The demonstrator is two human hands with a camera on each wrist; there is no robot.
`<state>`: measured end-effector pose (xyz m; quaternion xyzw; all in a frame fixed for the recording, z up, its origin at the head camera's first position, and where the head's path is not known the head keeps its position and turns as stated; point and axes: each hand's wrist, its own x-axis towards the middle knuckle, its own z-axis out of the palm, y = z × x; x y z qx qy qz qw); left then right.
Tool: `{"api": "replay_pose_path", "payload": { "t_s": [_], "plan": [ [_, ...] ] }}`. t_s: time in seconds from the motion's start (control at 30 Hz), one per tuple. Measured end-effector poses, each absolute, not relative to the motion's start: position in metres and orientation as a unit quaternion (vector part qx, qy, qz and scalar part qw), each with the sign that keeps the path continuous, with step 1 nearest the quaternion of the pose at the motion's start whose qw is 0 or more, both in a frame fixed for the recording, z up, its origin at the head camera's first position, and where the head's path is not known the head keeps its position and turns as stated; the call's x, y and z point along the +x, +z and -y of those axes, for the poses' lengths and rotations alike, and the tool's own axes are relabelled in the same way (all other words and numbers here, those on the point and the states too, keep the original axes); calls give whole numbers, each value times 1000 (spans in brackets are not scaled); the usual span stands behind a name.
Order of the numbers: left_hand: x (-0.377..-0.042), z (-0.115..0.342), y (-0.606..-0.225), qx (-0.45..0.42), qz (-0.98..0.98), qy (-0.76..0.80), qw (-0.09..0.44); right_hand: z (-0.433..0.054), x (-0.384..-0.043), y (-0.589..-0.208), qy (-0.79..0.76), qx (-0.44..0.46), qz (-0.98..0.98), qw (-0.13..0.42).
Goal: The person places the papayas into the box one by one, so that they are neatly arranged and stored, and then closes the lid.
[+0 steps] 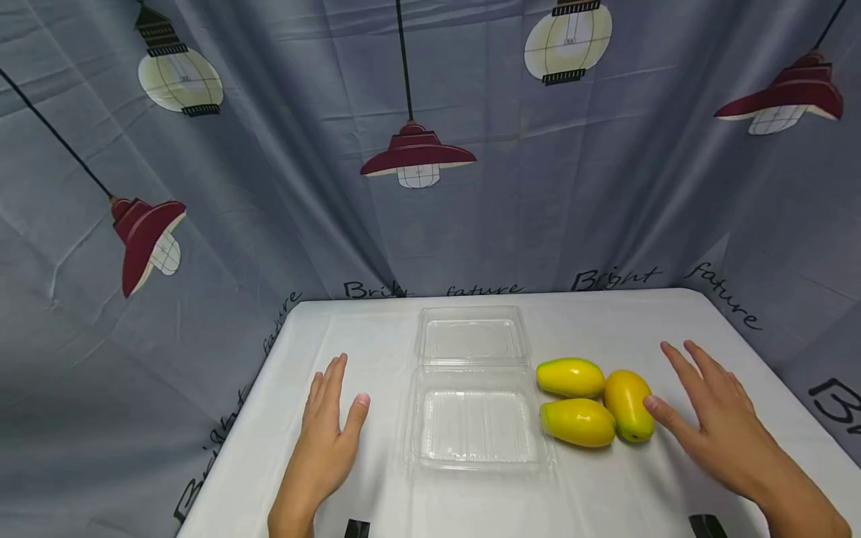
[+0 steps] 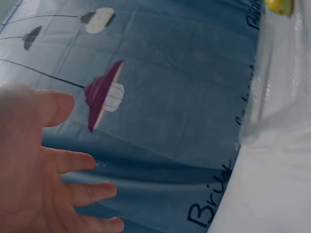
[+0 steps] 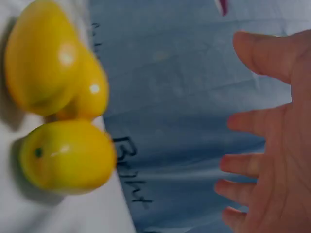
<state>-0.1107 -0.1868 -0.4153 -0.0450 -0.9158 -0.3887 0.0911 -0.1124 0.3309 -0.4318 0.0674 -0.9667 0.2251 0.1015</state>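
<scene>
A clear plastic clamshell box (image 1: 479, 430) lies with its lid (image 1: 473, 340) folded back on the white table. To its right sit three yellow mangoes: an upper one (image 1: 570, 377), a lower one (image 1: 578, 423) and a more upright one (image 1: 628, 406) beside them. My left hand (image 1: 327, 437), fingers straight and thumb apart, hovers left of the box and holds nothing. My right hand (image 1: 720, 422) is spread just right of the mangoes, also holding nothing. In the right wrist view its palm (image 3: 282, 160) faces the mangoes (image 3: 68, 158), apart from them.
A white cloth covers the table (image 1: 350, 329). Behind and around it hangs a grey-blue curtain (image 1: 269, 187) printed with lamps and lettering. Two small black pieces (image 1: 357, 528) show near the bottom edge of the head view, one by each wrist.
</scene>
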Motion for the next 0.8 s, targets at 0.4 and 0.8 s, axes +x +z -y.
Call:
{"api": "replay_pose_path", "payload": {
  "t_s": [0.4, 0.8],
  "plan": [
    [-120, 183, -396, -146, 818, -527, 181, -333, -119, -394, 249, 63, 966, 42],
    [-143, 176, -418, -187, 761, -607, 129, -349, -137, -406, 276, 95, 956, 30]
  ]
}}
